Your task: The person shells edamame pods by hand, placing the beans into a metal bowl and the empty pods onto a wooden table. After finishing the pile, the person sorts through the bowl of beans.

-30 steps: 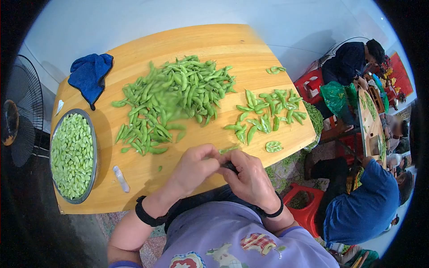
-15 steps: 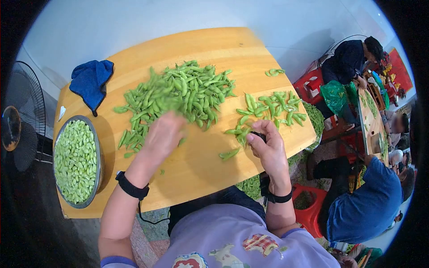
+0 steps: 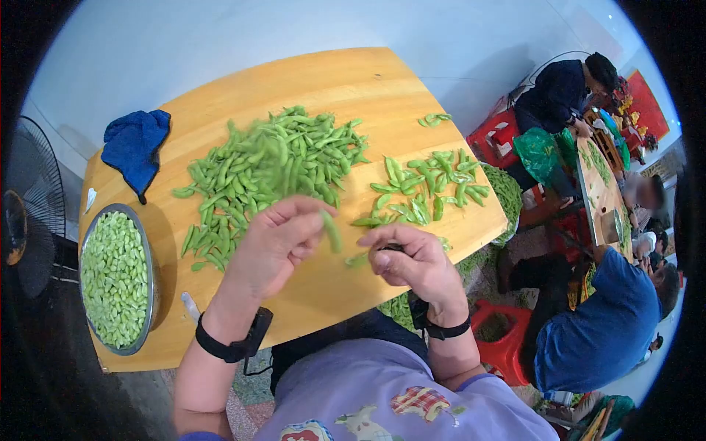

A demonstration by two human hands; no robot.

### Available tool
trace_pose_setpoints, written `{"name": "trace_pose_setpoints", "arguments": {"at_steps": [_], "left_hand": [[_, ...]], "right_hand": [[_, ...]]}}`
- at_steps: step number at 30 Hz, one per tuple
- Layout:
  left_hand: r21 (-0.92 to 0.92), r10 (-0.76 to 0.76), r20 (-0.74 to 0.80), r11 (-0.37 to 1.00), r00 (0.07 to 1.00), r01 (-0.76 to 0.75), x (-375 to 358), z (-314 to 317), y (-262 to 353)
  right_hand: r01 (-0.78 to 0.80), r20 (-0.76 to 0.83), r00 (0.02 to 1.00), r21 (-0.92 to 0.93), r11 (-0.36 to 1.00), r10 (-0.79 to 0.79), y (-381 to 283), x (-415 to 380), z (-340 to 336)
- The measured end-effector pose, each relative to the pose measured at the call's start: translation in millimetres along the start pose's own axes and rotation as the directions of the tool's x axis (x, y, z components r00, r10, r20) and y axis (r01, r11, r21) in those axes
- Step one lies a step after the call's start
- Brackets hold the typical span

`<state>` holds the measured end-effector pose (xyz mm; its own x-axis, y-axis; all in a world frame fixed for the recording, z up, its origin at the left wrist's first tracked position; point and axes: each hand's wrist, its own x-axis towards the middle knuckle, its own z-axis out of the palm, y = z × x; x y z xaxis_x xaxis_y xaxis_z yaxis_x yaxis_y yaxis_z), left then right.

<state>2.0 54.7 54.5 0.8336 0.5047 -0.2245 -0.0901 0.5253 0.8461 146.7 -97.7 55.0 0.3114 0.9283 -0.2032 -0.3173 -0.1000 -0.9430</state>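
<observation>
Pod (image 3: pixel 331 231) pinched by left fingers (image 3: pixel 303 228), right fingers (image 3: pixel 384 236) gripping dark object (image 3: pixel 393 248), bowl (image 3: pixel 154 283) full of beans (image 3: pixel 114 279).

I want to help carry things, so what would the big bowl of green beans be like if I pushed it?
The bowl would probably feel heavy, since loose beans fill it nearly to the rim. A hard shove might spill some, as nothing covers them. It sits by the table's edge, so pushing it that way could tip it.

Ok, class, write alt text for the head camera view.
Over a wooden table, the right hand holds a green pod and the left hand a small dark thing. Beyond lies a heap of pods, with a bowl of beans at left.
</observation>
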Motion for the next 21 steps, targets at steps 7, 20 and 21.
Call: {"name": "trace_pose_setpoints", "arguments": {"at_steps": [7, 20, 21], "left_hand": [[-0.167, -0.003, 0.038, 0.986, 0.999, 0.009, -3, 15, -16], [-0.120, 0.007, 0.097, 0.993, 0.995, 0.004, -8, 17, -26], [-0.121, 0.008, 0.098, 0.993, 0.995, 0.004, -8, 17, -26]], "right_hand": [[0.104, 0.030, 0.995, -0.389, 0.915, -0.100, 1, -2, 8], [-0.004, 0.204, 0.978, -0.171, 0.985, 0.039, 4, -5, 2], [0.026, 0.184, 0.983, -0.223, 0.975, 0.016, 5, -5, 4]]}}
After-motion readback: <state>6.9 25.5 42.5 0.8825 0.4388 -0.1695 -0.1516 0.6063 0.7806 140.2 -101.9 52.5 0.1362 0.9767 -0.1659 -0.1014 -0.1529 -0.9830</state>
